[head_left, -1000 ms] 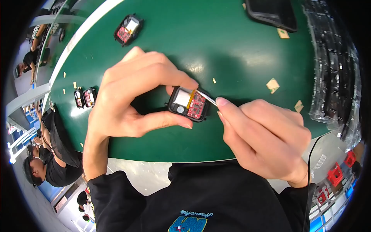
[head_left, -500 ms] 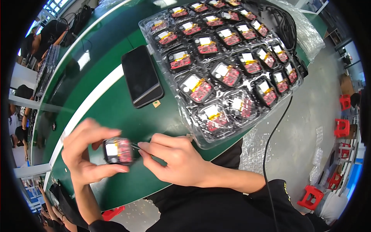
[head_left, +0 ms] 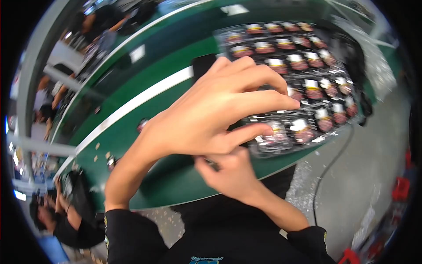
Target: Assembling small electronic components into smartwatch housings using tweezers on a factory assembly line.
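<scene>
My left hand (head_left: 215, 108) reaches over the clear plastic tray (head_left: 281, 152), its thumb and fingers apart above the near left pockets. Nothing shows between the fingertips. Rows of small black square devices (head_left: 324, 119) with red circuit boards and white parts fill the tray. Below my left wrist, my right hand (head_left: 235, 174) is closed, with a dark sliver between thumb and forefinger. It held thin metal tweezers half a second ago; their tips are hidden now. A black phone (head_left: 203, 66) lies partly behind my left hand.
Two small parts, one reddish (head_left: 142, 125) and one dark (head_left: 111, 163), lie on the green table (head_left: 162, 185) left of my forearm. A black cable (head_left: 320, 187) hangs at the right. Bubble wrap (head_left: 380, 70) sits beyond the tray. Another person (head_left: 66, 220) is at lower left.
My left hand has moved right and up to the tray, and the black square device no longer shows in it. My right hand has shifted right. The whole view has swung left.
</scene>
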The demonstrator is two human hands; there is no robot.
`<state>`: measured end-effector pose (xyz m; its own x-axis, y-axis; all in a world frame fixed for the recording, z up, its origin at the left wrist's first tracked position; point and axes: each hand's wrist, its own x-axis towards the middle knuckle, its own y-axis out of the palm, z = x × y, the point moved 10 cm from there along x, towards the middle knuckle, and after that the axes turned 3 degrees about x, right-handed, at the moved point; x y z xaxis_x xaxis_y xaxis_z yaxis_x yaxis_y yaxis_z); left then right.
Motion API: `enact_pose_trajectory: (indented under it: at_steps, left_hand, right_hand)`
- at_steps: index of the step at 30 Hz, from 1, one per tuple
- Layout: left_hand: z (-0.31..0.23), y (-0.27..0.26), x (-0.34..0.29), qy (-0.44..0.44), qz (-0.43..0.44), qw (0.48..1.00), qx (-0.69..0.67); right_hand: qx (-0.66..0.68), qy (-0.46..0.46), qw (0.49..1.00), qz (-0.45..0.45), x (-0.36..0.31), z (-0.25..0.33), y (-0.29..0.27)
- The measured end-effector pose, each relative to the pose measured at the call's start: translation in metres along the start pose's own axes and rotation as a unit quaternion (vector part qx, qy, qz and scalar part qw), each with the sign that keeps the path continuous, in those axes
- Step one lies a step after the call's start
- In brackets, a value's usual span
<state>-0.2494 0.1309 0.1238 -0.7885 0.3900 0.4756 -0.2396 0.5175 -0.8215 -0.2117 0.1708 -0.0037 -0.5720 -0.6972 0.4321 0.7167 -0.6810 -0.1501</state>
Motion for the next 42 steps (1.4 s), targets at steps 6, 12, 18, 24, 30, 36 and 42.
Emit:
enact_pose_trajectory:
  at_steps: [6, 12, 18, 24, 30, 36, 42]
  left_hand:
    - [0.040, -0.103, -0.179, -0.284, -0.014, 0.938, 0.200]
    - [0.018, -0.129, -0.357, -0.533, 0.017, 0.823, 0.194]
    - [0.017, -0.107, -0.369, -0.483, 0.038, 0.844, 0.232]
    - [0.029, -0.058, -0.317, -0.427, -0.017, 0.896, 0.123]
    - [0.024, -0.034, -0.271, -0.322, 0.005, 0.942, 0.093]
    - [0.041, -0.016, -0.272, -0.329, 0.050, 0.942, 0.034]
    - [0.041, -0.019, -0.276, -0.334, 0.023, 0.942, 0.018]
  right_hand:
    - [-0.035, 0.004, 0.999, -0.002, 0.002, 0.001, -0.006]
    - [-0.049, 0.025, 0.997, 0.046, 0.007, 0.001, 0.009]
    - [-0.093, 0.011, 0.994, 0.060, 0.009, 0.003, 0.018]
    - [-0.112, 0.013, 0.991, 0.071, 0.011, 0.001, 0.022]
    - [-0.113, 0.013, 0.991, 0.070, 0.012, 0.001, 0.018]
    - [-0.114, 0.024, 0.991, 0.072, 0.013, -0.001, 0.016]
    - [-0.109, 0.026, 0.989, 0.092, 0.016, 0.003, 0.017]
